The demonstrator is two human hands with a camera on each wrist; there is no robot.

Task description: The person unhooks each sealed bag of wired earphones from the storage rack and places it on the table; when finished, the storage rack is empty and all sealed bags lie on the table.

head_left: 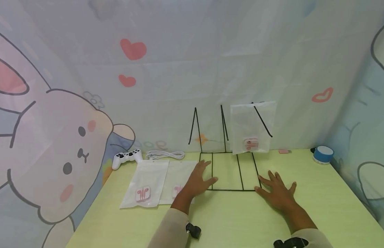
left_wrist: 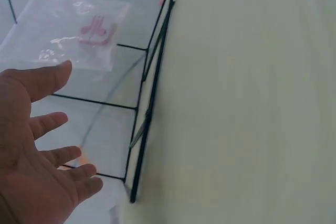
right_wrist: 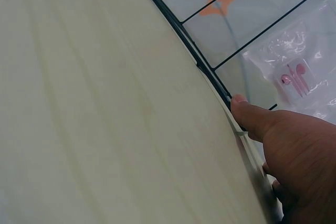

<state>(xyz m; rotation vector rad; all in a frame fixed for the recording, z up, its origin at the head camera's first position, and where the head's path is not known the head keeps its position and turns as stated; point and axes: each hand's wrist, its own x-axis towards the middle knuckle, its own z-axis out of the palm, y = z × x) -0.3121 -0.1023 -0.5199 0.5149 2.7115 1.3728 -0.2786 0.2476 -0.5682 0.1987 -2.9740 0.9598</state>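
A black wire display rack stands on the table, its base flat and several prongs rising at the back. From its right prong hangs a clear plastic bag with pink-printed earphones in a small case. My left hand is spread at the rack's left side, fingers apart and holding nothing. At the front right corner is my right hand, fingers spread, its thumb touching the base wire. Two more clear bags, a left one and a right one, lie left of the rack with similar cases inside.
A white game controller and a coiled white cable lie at the back left. Toward the back right are a small pink block and a blue-and-white round object. A printed curtain hangs behind the table.
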